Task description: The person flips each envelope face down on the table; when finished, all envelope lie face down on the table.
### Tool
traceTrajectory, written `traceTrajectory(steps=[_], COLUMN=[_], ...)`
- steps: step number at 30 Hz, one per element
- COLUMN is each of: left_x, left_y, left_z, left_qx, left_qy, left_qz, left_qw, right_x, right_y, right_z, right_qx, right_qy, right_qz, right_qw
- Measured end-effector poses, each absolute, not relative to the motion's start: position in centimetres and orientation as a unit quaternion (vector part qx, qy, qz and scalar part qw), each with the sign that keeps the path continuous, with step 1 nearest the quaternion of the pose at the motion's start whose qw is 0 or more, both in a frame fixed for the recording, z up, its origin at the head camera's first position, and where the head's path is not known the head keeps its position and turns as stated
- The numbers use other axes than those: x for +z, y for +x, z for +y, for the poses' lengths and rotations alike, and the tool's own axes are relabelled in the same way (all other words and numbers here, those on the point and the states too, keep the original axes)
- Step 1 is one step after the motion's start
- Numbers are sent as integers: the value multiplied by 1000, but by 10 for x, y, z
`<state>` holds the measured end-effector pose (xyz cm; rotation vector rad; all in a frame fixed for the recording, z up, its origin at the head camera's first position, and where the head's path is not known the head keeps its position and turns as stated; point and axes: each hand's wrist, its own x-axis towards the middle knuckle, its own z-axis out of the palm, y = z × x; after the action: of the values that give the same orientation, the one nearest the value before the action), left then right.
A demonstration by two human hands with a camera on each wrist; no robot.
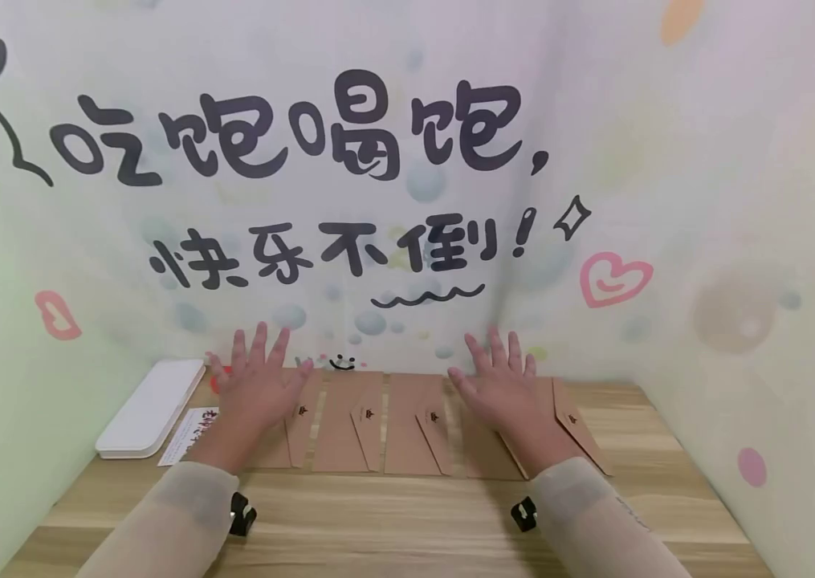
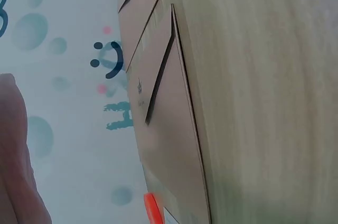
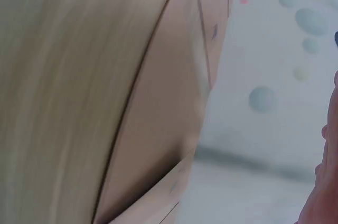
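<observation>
Several brown paper envelopes (image 1: pixel 347 421) lie side by side on the wooden table, each with a slanted flap and a small dark crown mark. My left hand (image 1: pixel 255 397), fingers spread, is raised over the leftmost envelope (image 2: pixel 171 129) and holds nothing. Over the envelopes at the right end, my right hand (image 1: pixel 504 393) is spread the same way, also holding nothing. One envelope (image 3: pixel 163 76) shows below it in the right wrist view, overlapped by the flapped edge of its neighbour (image 1: pixel 580 433). Part of the leftmost envelope is hidden behind my left hand and forearm.
A white flat case (image 1: pixel 150 411) stands at the table's left edge. Beside it lies a printed white card (image 1: pixel 186 437), with a red object (image 1: pixel 219 380) behind my left hand. A printed cloth backdrop (image 1: pixel 349 32) rises along the table's back. Wood surface (image 1: pixel 378 530) extends in front.
</observation>
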<state>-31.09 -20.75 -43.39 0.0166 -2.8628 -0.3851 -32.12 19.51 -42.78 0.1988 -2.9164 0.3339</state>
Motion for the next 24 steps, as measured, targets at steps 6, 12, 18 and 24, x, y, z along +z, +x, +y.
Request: traceTrajectory(steps=[6, 12, 18, 24], left_x=[-435, -439, -449, -453], left_y=[-307, -299, -296, -293], left_z=[-214, -225, -245, -256], left_qx=[-162, -257, -323, -398], left_qy=[30, 58, 37, 25], left_qz=[-980, -962, -943, -917], left_qw=[106, 70, 67, 17], right_x=[-425, -425, -434, -441], right_y=[-318, -307, -300, -293], right_z=[173, 140, 98, 58], right_qx=[131, 174, 218, 310], right_qy=[88, 109, 153, 189], right_qz=[-980, -971, -957, -930], right_qw=[118, 125, 113, 67])
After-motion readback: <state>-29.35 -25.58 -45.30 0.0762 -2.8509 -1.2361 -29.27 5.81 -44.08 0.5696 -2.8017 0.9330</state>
